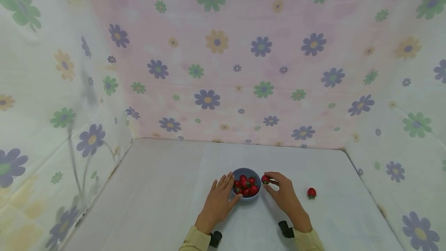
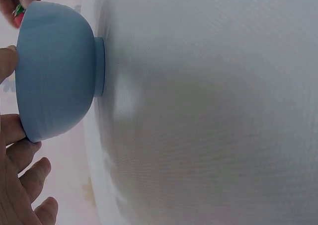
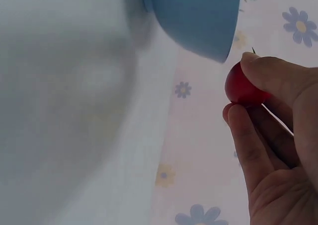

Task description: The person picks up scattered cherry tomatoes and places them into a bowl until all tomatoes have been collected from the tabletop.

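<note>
A blue bowl [image 1: 246,199] stands on the table with several red cherry tomatoes [image 1: 245,183] inside. At its left side my left hand [image 1: 217,201] rests against the rim, fingers fairly straight and thumb along the near side. In the left wrist view, the thumb and fingertips [image 2: 31,148] touch the bowl [image 2: 59,76] near its rim. My right hand [image 1: 285,193] pinches one cherry tomato [image 1: 265,179] between thumb and fingers, just beside the bowl's right rim. The right wrist view shows this tomato [image 3: 242,87] as smooth and round, close to the bowl's edge.
Another cherry tomato [image 1: 311,193] with a green calyx lies on the white table [image 1: 156,189], right of my right hand. Flower-patterned cloth walls [image 1: 226,69] enclose the table at the back and both sides. Black wrist-worn pieces [image 1: 285,229] sit beside the sleeves.
</note>
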Available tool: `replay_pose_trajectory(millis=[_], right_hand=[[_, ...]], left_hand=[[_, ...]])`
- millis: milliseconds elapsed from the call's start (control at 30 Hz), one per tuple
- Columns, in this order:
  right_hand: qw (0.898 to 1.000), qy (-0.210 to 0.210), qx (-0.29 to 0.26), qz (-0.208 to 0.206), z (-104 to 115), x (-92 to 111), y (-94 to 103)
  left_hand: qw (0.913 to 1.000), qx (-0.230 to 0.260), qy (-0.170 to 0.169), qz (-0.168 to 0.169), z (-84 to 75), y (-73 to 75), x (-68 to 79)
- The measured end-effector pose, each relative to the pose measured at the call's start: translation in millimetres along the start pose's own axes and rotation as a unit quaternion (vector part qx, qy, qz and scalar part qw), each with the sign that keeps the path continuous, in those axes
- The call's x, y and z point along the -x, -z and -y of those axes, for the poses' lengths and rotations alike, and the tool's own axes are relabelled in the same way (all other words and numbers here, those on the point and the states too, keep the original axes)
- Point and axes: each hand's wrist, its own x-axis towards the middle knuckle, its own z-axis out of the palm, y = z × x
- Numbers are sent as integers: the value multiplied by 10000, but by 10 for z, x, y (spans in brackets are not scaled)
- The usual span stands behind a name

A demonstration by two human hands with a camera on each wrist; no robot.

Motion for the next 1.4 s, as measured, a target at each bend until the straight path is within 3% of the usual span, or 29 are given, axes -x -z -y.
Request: replay_pose_trajectory(millis=[567,967,1233,1400], right_hand=[[9988,120,-292,385,145,-233,-250],[9986,54,-107,511,199,-266,-349],[9985,304,-16,460,187,-264,-362],[9991,401,-20,146,168,-194,-301]], left_hand=[[9999,-98,-1,49,-22,3,15],[9998,-198,-18,27,-18,-8,20],[9999,-129,-23,-27,-25,-3,29],[9998,-160,-32,-67,-35,30,41]])
